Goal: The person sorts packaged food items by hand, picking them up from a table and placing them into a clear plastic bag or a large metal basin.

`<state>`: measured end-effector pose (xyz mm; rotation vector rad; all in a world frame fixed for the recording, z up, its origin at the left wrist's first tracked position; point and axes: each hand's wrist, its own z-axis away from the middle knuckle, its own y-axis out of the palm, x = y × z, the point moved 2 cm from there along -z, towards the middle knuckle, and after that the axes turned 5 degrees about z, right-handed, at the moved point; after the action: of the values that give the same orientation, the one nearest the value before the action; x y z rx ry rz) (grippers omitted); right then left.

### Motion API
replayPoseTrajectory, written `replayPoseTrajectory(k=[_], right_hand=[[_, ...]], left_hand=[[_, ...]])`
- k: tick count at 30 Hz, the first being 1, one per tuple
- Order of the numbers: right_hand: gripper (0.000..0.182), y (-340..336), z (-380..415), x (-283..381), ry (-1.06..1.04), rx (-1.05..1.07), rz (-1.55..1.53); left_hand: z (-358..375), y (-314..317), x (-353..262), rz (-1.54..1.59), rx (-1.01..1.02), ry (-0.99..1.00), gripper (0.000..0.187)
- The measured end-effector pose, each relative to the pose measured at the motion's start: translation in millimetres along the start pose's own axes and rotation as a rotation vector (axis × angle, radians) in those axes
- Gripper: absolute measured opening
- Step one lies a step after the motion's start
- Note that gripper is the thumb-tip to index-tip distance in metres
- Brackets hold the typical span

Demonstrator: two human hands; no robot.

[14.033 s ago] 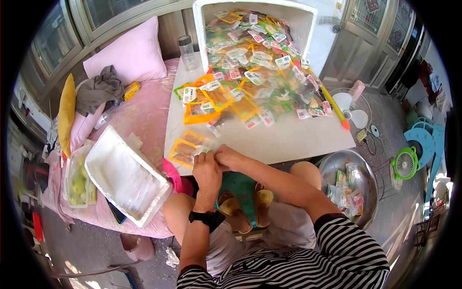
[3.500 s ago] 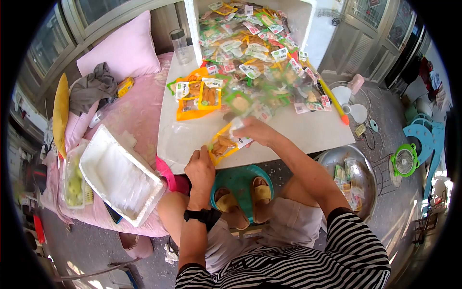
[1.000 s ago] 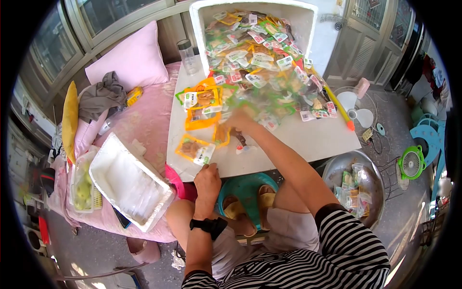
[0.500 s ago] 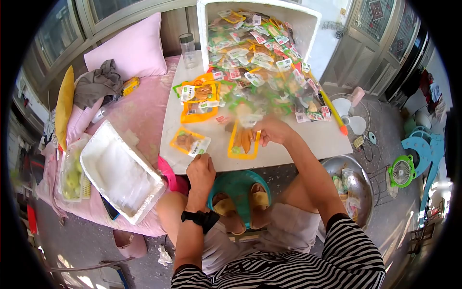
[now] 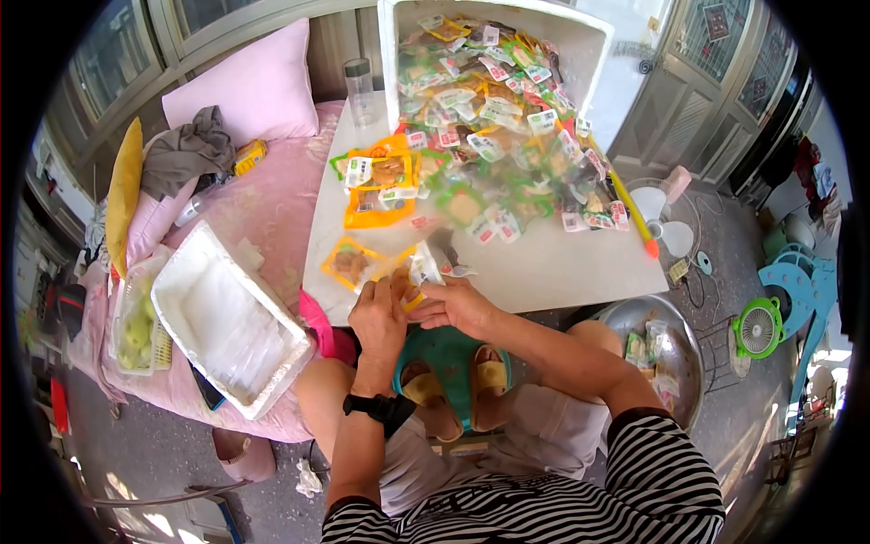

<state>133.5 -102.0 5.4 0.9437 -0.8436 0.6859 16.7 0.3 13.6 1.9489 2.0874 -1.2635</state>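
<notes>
Both of my hands meet at the near edge of the white table (image 5: 544, 276). My left hand (image 5: 378, 317) is closed on the lower left corner of an orange-edged food packet (image 5: 408, 275). My right hand (image 5: 458, 306) pinches the same packet from its lower right side. The packet is tilted, its white label facing up and right. Just left of it lies another orange-edged packet (image 5: 352, 261), flat on the table. Farther back, orange packets (image 5: 379, 207) overlap in a stack. A large heap of small packets (image 5: 494, 136) spills from a white foam box (image 5: 388, 63).
An empty white foam tray (image 5: 181, 317) rests on the pink bed at left, beside a container of green fruit (image 5: 136, 331). A glass jar (image 5: 360, 104) and a yellow stick (image 5: 630, 204) are on the table. Below right is a metal basin (image 5: 684, 363) with packets.
My right hand has moved left and nearer with the orange-edged packet, from the table's middle to my left hand. My left hand now holds that packet too.
</notes>
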Motion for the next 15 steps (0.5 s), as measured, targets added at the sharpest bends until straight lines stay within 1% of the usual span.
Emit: replayPoseTrajectory(k=[1, 4, 5, 8, 9, 12, 14, 15], right_hand=[[0.036, -2, 1, 7, 0.066, -0.007, 0.085], [0.036, -22, -12, 23, 0.092, -0.014, 0.496], [0.045, -32, -17, 26, 0.134, 0.037, 0.467], [0.041, -34, -16, 46, 0.221, -0.002, 0.312], [0.037, -30, -12, 51, 0.22, -0.013, 0.287], [0.031, -35, -21, 37, 0.136, -0.089, 0.547], [0.027, -47, -37, 13, 0.054, -0.005, 0.472], [0.025, -40, -38, 11, 0.014, 0.039, 0.434]], left_hand=[[1, 0, 0, 0.007, 0.004, 0.002, 0.013], [1, 0, -2, 0.01, 0.021, -0.007, 0.014], [1, -1, -2, 0.007, 0.029, -0.01, 0.014], [3, 3, 0, -0.03, 0.061, -0.015, 0.006], [3, 3, 0, -0.025, 0.067, -0.015, 0.005], [5, 3, -1, -0.016, 0.08, -0.01, 0.004], [5, 3, -1, -0.016, 0.077, -0.002, 0.004], [4, 1, -2, -0.009, 0.061, -0.006, 0.005]])
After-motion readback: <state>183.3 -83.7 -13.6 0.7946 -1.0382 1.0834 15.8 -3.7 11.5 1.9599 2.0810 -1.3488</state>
